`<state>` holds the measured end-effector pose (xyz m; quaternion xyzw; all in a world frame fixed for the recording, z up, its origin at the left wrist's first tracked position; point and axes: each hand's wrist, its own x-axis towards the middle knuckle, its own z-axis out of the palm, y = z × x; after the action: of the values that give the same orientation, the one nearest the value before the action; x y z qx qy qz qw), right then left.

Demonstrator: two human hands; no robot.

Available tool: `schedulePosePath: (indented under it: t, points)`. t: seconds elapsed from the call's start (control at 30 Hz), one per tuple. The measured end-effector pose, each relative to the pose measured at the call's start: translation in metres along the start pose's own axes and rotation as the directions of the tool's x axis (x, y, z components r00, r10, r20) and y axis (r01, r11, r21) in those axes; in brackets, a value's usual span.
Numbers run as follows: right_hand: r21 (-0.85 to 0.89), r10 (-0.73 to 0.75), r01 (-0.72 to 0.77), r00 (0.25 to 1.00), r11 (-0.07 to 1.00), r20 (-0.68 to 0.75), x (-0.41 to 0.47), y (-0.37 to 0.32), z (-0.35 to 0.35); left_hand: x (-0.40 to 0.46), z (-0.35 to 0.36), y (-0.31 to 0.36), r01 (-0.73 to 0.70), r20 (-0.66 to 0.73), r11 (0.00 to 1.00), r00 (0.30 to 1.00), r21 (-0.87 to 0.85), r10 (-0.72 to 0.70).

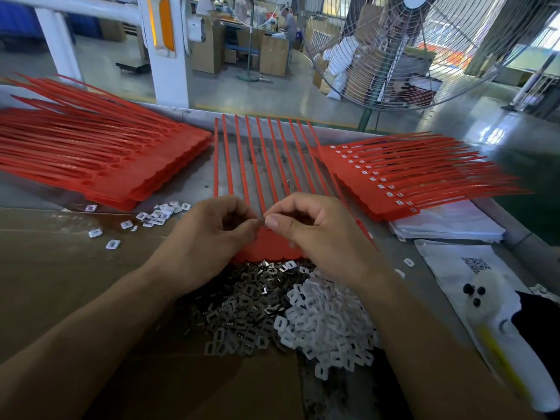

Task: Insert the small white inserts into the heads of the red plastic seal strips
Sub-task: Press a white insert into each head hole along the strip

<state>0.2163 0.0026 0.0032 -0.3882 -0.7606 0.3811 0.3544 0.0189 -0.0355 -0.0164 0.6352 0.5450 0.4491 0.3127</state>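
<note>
A: What lay nearest the front edge of the surface?

B: Two loose heaps, touching each other. One was a heap of grey metal clips [242, 310], flat, shiny, rectangular, each with a slot; too many to count. To its right sat a heap of white inserts [327, 322], matte plastic, rounded rectangles with a hole, also beyond counting. Both rested partly on a brown cardboard sheet [60, 268] covering the left of the surface.

A: And the hands?

B: Two, just beyond the heaps. The left hand [209, 234] and right hand [315, 234] met fingertip to fingertip, each grip nearly closed, thumb against forefinger. They pinched something tiny between them, too small to make out. It was held just above the heads of a sheet of red seal strips [263, 165].

A: How many strips in that sheet?

B: About ten thin tails, joined at a scalloped head band under the hands, running straight toward the far edge. Smooth, slightly glossy plastic.

A: Anything beside it?

B: At the left, a scatter of roughly fifteen clear-and-white small pieces [157, 213] on the cardboard. Beyond that, a thick stack of red strip sheets [100, 159] with empty round holes in their heads. At the right, a second red stack [394, 177] fanned toward the right edge, its top sheet showing two rows of about a dozen white inserts already seated. It lay on a pile of white bags [448, 222]. A printed white bag [466, 268] lay at the near right.

A: Farther off?

B: A large wire-guarded fan [424, 50] on the floor past the far edge.
</note>
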Motion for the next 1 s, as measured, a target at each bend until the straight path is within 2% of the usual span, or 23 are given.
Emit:
schedulePosePath:
  t: [0.17, 0.4, 0.83, 0.9, 1.0]
  points:
    - [0.001, 0.018, -0.018, 0.999, 1.0, -0.036, -0.001, 0.0, 0.001, -0.002, 0.0, 0.005, -0.01, 0.002, 1.0, 1.0, -0.028, 0.01]
    - [-0.015, 0.021, -0.021, 1.0, 1.0, -0.009, -0.004, -0.001, 0.002, -0.004, 0.0, 0.012, -0.028, 0.008, 0.999, 1.0, -0.044, 0.029]
    - [-0.031, 0.002, -0.001, 1.0, 1.0, 0.015, -0.004, -0.003, 0.001, -0.007, 0.0, 0.016, -0.084, 0.012, 0.995, 0.996, 0.045, 0.083]
    - [-0.063, 0.006, -0.007, 1.0, 0.998, -0.007, -0.003, -0.003, -0.003, -0.007, 0.0, 0.015, -0.085, 0.005, 0.994, 0.996, 0.065, 0.085]
    - [-0.118, 0.055, -0.069, 0.992, 0.991, -0.113, 0.001, 0.0, -0.021, -0.007, -0.002, 0.014, -0.085, 0.003, 0.986, 0.996, 0.145, 0.085]
